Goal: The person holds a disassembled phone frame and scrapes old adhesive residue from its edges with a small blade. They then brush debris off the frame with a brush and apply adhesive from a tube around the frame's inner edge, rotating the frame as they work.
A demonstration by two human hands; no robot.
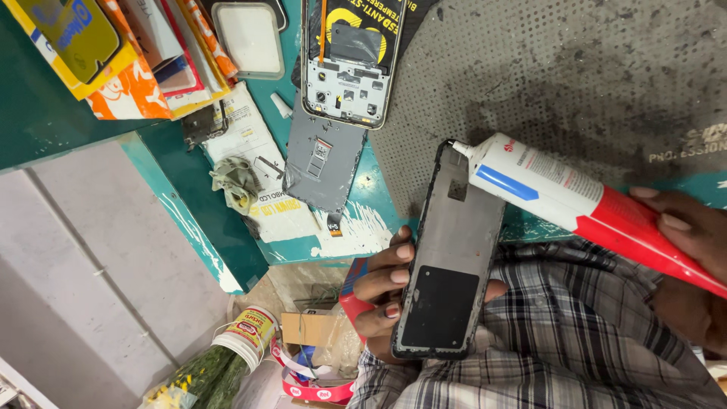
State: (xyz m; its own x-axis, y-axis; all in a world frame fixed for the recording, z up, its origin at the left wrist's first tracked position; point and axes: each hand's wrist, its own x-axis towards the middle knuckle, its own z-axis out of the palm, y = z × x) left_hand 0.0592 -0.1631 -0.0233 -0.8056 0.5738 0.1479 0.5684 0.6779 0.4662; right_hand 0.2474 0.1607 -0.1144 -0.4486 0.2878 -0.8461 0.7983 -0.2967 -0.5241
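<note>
Our left hand (382, 284) is clamped on the phone frame (448, 254). Our right hand (685, 235) squeezes the glue tube (575, 201), tip at the frame's 12 o'clock corner. We should squeeze gently and keep the frame still.

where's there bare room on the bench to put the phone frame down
The widest bare patch is the grey perforated mat, right of the opened phone and above the glue tube. The green bench left of the white paper sheet is bare too. It is crowded around the grey back plate, crumpled cloth and stacked boxes.
</note>
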